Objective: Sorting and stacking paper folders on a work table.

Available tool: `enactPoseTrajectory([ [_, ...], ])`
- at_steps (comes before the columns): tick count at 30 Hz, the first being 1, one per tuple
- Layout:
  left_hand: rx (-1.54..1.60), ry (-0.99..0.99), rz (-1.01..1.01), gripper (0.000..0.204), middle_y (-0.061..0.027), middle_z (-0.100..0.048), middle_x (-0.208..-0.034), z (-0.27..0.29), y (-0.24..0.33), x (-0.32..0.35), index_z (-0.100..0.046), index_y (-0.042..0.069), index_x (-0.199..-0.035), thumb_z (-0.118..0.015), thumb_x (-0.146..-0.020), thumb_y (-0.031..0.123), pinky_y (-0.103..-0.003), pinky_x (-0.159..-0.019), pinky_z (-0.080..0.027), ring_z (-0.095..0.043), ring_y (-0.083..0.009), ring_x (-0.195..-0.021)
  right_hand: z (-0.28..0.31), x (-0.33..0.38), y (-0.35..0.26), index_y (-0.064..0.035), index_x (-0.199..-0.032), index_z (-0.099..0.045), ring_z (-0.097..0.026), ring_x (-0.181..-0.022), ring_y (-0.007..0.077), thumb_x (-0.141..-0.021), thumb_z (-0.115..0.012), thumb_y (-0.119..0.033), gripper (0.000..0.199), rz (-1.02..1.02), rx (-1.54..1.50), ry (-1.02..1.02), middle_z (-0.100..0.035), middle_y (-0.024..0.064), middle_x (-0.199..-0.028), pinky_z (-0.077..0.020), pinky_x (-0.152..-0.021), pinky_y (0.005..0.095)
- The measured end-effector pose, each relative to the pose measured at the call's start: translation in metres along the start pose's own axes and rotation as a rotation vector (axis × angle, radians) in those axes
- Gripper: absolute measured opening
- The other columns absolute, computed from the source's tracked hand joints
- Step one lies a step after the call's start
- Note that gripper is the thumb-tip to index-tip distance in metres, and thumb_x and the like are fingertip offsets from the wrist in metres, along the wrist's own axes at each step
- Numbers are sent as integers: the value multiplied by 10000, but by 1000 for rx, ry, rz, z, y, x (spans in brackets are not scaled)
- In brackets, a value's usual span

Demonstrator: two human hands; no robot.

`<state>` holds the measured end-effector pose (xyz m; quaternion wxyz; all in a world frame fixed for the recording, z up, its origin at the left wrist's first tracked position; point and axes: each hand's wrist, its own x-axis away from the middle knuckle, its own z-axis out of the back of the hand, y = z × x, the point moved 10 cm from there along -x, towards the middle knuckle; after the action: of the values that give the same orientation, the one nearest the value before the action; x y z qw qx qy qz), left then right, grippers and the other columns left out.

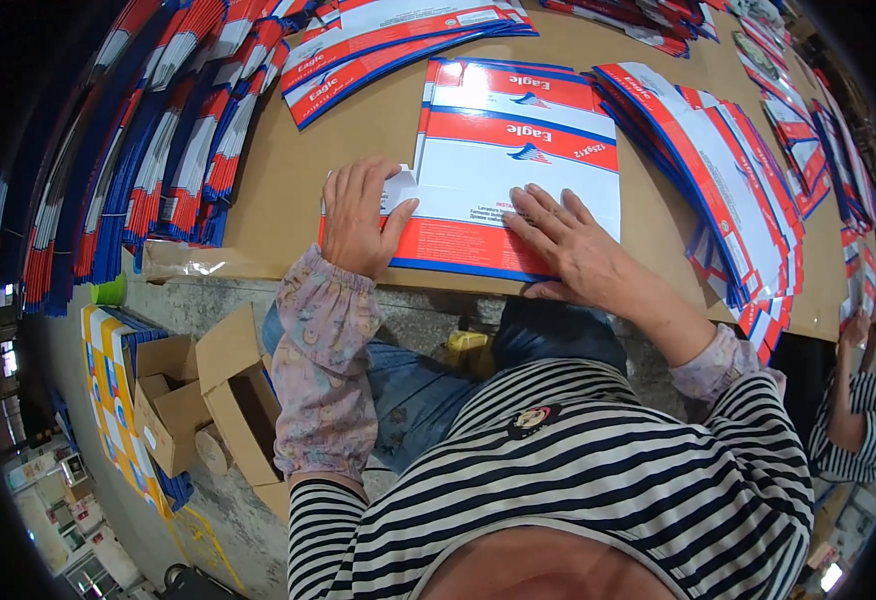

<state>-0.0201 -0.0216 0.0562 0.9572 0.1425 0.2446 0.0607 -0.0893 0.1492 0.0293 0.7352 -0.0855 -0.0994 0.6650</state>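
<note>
A flat printed carton [558,180] in red, white and blue lies in front of me near the table's edge, overlapping similar flat cardboard. My left hand [358,215] is at its left side, fingers curled over a small white end flap [400,188] with the thumb below it. The fingers hide part of that flap. Flat on the carton's lower right part rests my right hand [570,238], fingers stretched and slightly apart, thumb by the front edge.
Fanned stacks of flat cartons [728,190] lie to the right, with another stack [398,45] at the back. Bundled cartons [148,150] stand at the left. Below the brown table surface [288,200], open cardboard boxes [183,400] sit on the floor. Another person's striped sleeve [863,425] shows far right.
</note>
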Motion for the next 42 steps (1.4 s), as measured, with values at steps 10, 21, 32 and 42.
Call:
enactPoseTrajectory([
  [10, 63, -24, 58, 216, -98, -558, -957, -1, -18, -7, -559, 55, -978, -619, -788, 139, -410, -947, -303, -515, -282, -977, -5, -3, -14, 45, -1335, -349, -357, -1300, 350, -871, -544, -357, 645, 74, 179, 21, -360, 248, -1385, -333, -1021, 527],
  [21, 833, -198, 532, 362, -79, -659, -950, -13, -108, 8, -617, -40, -1075, -475, -960, 273, -270, -819, -456, -602, -152, -875, 160, 26, -15, -65, -1272, -493, -626, -948, 304, -823, -483, -34, 451, 131, -43, 390, -602, 164, -1138, -505, -820, 365],
  [32, -10, -20, 89, 327, -88, -525, -1135, 2, -20, 14, -616, 88, -1088, -634, -806, 250, -414, -974, -303, -465, -273, -1100, 215, 165, 98, -59, -1274, -520, -600, -1033, 187, -933, -510, -106, 345, -559, 283, 735, -607, 135, -1167, -483, -896, 314],
  [42, -34, -99, 93, 348, -124, -507, -1059, -3, -11, 13, -580, 71, -1087, -638, -807, 269, -403, -922, -324, -464, -291, -1042, 86, 106, 119, -24, -1300, -455, -405, -1262, 324, -871, -572, -189, 474, -653, -22, 252, -449, 164, -1348, -340, -1045, 384],
])
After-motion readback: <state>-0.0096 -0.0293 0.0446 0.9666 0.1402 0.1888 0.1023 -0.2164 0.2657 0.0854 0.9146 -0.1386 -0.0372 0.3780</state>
